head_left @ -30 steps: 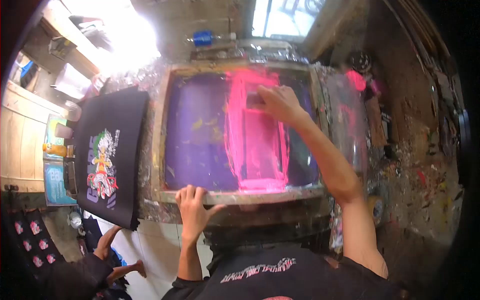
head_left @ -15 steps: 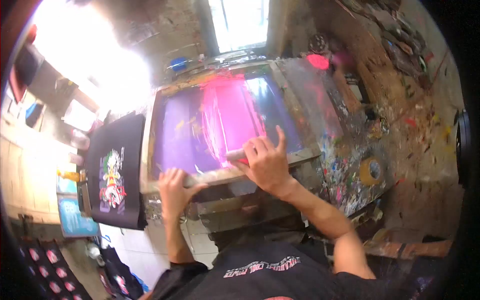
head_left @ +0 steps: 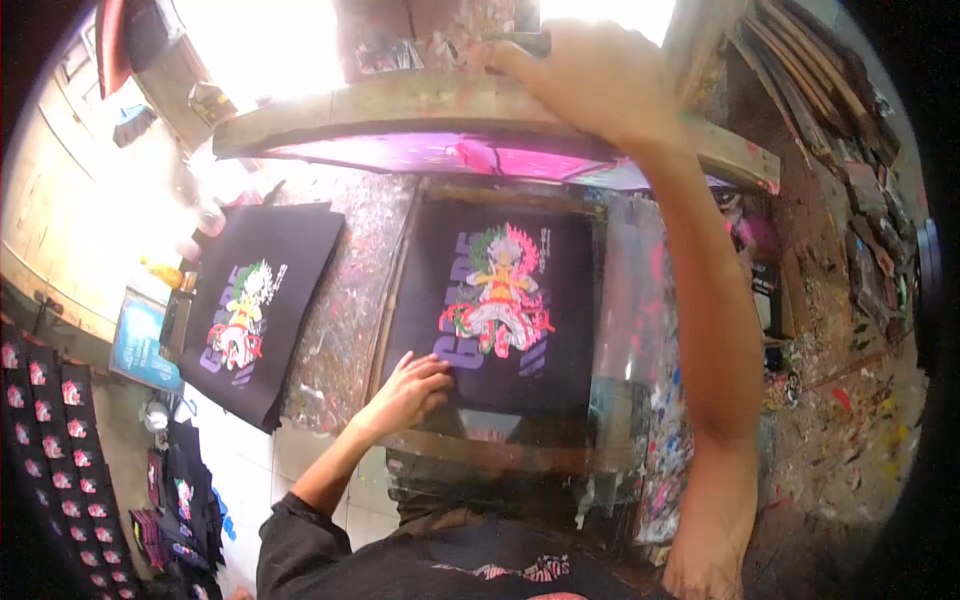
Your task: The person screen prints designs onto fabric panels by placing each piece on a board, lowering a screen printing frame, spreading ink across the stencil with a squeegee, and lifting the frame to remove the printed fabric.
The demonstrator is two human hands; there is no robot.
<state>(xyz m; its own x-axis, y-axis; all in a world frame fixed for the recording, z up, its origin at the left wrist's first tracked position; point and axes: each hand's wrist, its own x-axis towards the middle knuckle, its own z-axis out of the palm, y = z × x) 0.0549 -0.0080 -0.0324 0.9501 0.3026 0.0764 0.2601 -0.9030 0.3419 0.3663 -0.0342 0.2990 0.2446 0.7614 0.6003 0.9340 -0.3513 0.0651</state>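
Observation:
A black fabric piece (head_left: pixel 420 290) lies flat on the board in front of me, with a coloured cartoon figure print (head_left: pixel 497 290) that now shows pink on its right side. My left hand (head_left: pixel 408 396) rests at the print's lower left, fingers loosely spread on the fabric. Behind it the wooden screen frame (head_left: pixel 400 105) is tilted up, its pink and purple mesh (head_left: pixel 370 155) seen from below. My right hand (head_left: pixel 610 85) is at the frame's upper edge, fingers curled around the greyish end of a squeegee (head_left: pixel 525 42). Most of the squeegee is hidden by the hand.
Another printed black piece (head_left: pixel 255 310) lies on the left, on a stack. Ink-stained table surface (head_left: pixel 345 300) lies between the two. Several printed pieces (head_left: pixel 60 440) are spread at lower left. Boards (head_left: pixel 820 80) lean at the right wall; a blue packet (head_left: pixel 145 340) lies far left.
The screen frame has swung up from flat, uncovering the printed fabric. My right hand has risen with it, away from me. My left hand has left the frame's near edge and moved onto the fabric.

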